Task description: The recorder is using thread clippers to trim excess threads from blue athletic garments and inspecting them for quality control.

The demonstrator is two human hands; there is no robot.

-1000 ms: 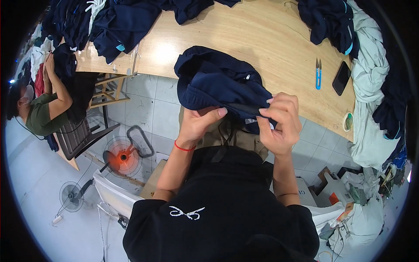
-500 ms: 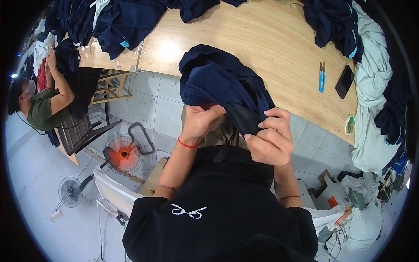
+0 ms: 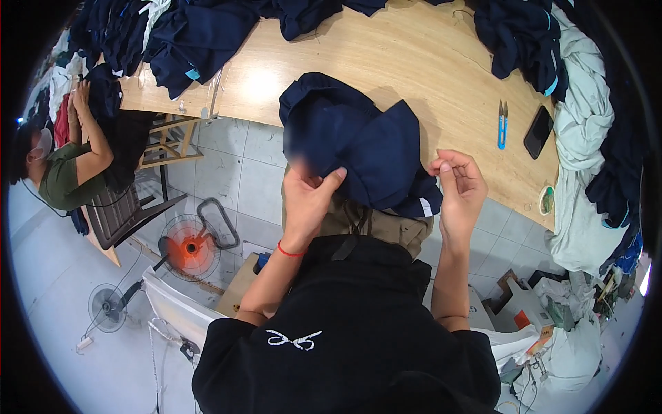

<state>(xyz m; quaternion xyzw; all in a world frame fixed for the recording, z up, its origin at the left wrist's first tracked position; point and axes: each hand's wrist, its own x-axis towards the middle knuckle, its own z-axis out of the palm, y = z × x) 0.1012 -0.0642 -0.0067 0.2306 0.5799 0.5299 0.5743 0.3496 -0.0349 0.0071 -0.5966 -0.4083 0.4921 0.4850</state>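
Observation:
A dark navy garment (image 3: 358, 141) lies bunched at the near edge of the wooden table (image 3: 414, 62) and hangs over into my lap. My left hand (image 3: 307, 196) pinches the cloth's lower left edge between thumb and fingers. My right hand (image 3: 460, 186) is raised at the garment's right edge, fingertips pinched together close to a small white tag; whether it grips cloth or a thread I cannot tell.
Blue thread snips (image 3: 502, 124) and a black phone (image 3: 538, 132) lie on the table to the right. Piles of navy clothes (image 3: 200, 34) and pale green cloth (image 3: 586, 131) ring the table. A person (image 3: 65, 165) sits at far left; floor fans (image 3: 189, 248) stand below.
The garment has dropped and spread lower over the table edge. My right hand has come off the bunched cloth and moved right, now pinching at its edge. My left hand keeps its hold.

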